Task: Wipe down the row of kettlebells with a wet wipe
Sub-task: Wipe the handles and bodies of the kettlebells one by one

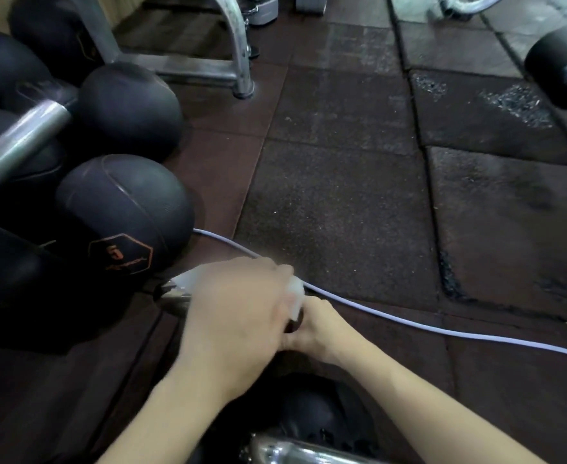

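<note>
A dark kettlebell [308,410] sits nearest, under the forearms, chrome handle [285,447] at the bottom edge. Above it the left hand [238,316] curls its fingers [275,272] round a white wet wipe [297,296]; the right hand [319,326] grips something dark beside it. Just beyond the fingers runs a white cable [409,324]. Open rubber floor [342,195] lies further out; black balls [124,216] crowd the left.

Two bare forearms, left hand [238,313], right hand [319,329], no sleeves, no jewellery
</note>
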`<state>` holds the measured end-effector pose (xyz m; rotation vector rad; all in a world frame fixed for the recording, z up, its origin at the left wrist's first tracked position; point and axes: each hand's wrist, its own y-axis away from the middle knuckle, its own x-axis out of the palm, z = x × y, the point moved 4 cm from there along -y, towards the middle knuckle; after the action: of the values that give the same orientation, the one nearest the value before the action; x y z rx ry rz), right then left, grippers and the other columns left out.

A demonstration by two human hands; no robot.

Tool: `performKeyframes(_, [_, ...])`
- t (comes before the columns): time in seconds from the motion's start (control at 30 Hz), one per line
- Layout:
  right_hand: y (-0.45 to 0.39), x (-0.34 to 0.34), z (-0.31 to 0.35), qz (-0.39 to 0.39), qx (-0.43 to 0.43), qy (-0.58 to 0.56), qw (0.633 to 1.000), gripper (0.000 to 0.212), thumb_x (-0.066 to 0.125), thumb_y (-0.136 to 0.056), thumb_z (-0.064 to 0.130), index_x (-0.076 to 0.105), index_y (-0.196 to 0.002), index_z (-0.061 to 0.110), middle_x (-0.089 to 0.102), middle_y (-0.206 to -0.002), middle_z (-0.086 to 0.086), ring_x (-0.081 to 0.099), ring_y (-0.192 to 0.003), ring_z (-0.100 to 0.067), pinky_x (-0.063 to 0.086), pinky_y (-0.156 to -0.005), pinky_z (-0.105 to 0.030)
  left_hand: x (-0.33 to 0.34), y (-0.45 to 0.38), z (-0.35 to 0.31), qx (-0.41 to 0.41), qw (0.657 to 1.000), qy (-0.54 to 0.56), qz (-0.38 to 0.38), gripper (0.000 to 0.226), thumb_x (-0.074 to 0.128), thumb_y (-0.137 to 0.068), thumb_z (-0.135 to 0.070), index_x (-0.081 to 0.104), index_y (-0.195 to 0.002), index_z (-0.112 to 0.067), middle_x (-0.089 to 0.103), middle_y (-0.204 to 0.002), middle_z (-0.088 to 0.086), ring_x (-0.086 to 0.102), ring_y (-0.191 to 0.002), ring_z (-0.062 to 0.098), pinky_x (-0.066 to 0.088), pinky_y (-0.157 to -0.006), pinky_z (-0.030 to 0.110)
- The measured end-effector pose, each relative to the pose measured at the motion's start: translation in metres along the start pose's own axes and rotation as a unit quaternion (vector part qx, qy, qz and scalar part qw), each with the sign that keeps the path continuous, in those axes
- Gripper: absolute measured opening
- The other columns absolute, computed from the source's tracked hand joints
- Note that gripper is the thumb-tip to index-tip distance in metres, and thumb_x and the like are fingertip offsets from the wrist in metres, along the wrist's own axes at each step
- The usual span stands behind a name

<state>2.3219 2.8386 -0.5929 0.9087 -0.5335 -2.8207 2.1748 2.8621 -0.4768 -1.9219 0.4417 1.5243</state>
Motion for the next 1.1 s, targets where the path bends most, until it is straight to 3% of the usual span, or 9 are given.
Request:
performKeyframes(0.13, [0.005,-0.007,0.006,-0.003,-0.028,-0.01,1.0,0.069,0.099,-0.066,0.033,0.054,-0.084,0.082,0.052,-0.091,0.062,0.054,-0.092,0.025,0.039,-0.092,-0.006,-0.016,0.007,0.056,-0.179,0.978,0.096,0.054,0.044,0.031,-0.102,-0.042,0.07,-0.106,-0.024,0.069,-0.103,-0.002,0.062,-0.1,0.031,0.05,-0.09,0.051])
performKeyframes(0.27, [0.006,-0.007,0.011,0.005,-0.015,-0.017,1.0,0.072,0.099,-0.067,0.033,0.05,-0.078,0.084,0.047,-0.088,0.066,0.057,-0.097,0.012,0.043,-0.107,-0.026,-0.013,0.015,0.086,-0.358,0.88,0.311,0.031,0.042,0.028,-0.094,-0.043,0.063,-0.085,-0.023,0.069,-0.089,-0.003,0.059,-0.094,0.03,0.046,-0.084,0.047])
performKeyframes(0.43, [0.005,-0.005,0.002,-0.002,-0.023,-0.014,1.0,0.066,0.099,-0.065,0.037,0.055,-0.087,0.08,0.059,-0.09,0.054,0.057,-0.095,0.022,0.043,-0.092,-0.013,-0.01,0.002,0.032,-0.175,0.984,-0.006,0.025,0.039,0.032,-0.099,-0.038,0.068,-0.098,-0.024,0.065,-0.099,0.002,0.057,-0.094,0.035,0.043,-0.084,0.05])
performKeyframes(0.53, [0.0,0.0,-0.001,-0.009,0.004,-0.008,1.0,0.036,0.09,-0.073,0.045,0.066,-0.099,0.049,0.066,-0.087,0.032,0.062,-0.088,0.005,0.046,-0.08,-0.023,0.006,-0.013,-0.013,-0.066,0.996,-0.063,-0.007,0.016,0.049,-0.096,-0.03,0.063,-0.09,-0.024,0.058,-0.088,-0.003,0.052,-0.09,0.025,0.036,-0.088,0.046])
performKeyframes(0.63, [-0.003,0.005,-0.001,-0.007,0.019,0.015,1.0,0.046,0.074,-0.072,0.058,0.066,-0.111,0.036,0.065,-0.089,0.02,0.059,-0.081,0.001,0.046,-0.076,-0.028,0.015,-0.009,-0.029,0.022,0.997,-0.077,-0.003,0.013,0.054,-0.095,-0.026,0.064,-0.093,-0.02,0.055,-0.089,-0.003,0.054,-0.091,0.024,0.037,-0.092,0.044])
performKeyframes(0.73, [0.001,0.001,0.0,-0.016,0.015,-0.024,0.999,0.044,0.092,-0.065,0.05,0.065,-0.099,0.057,0.073,-0.106,0.02,0.065,-0.106,-0.003,0.048,-0.088,-0.026,0.0,-0.004,-0.003,-0.019,0.999,-0.029,0.011,0.03,0.046,-0.099,-0.036,0.07,-0.11,-0.02,0.066,-0.102,0.0,0.062,-0.094,0.031,0.043,-0.087,0.049])
performKeyframes(0.83, [0.003,-0.005,0.001,-0.025,-0.01,-0.039,0.999,0.054,0.1,-0.063,0.04,0.062,-0.091,0.067,0.068,-0.129,0.021,0.058,-0.125,-0.003,0.045,-0.11,-0.029,-0.016,0.005,0.039,-0.163,0.984,0.066,0.017,0.038,0.033,-0.1,-0.045,0.068,-0.105,-0.029,0.065,-0.102,-0.001,0.058,-0.095,0.034,0.044,-0.084,0.049])
performKeyframes(0.93, [0.003,-0.005,0.001,-0.028,-0.016,-0.045,0.998,0.061,0.101,-0.063,0.036,0.059,-0.084,0.075,0.059,-0.122,0.029,0.056,-0.124,0.0,0.042,-0.108,-0.022,-0.015,0.011,0.076,-0.339,0.896,0.286,0.006,0.042,0.026,-0.097,-0.043,0.065,-0.088,-0.033,0.066,-0.091,-0.004,0.057,-0.093,0.029,0.041,-0.083,0.044])
performKeyframes(1.1, [0.0,-0.001,-0.006,-0.011,-0.016,-0.029,0.999,0.052,0.1,-0.064,0.032,0.064,-0.081,0.066,0.059,-0.092,0.052,0.057,-0.102,0.018,0.037,-0.086,-0.001,-0.03,0.003,0.044,-0.239,0.961,0.14,0.011,0.044,0.028,-0.099,-0.043,0.065,-0.089,-0.021,0.063,-0.09,0.009,0.057,-0.083,0.04,0.045,-0.073,0.05])
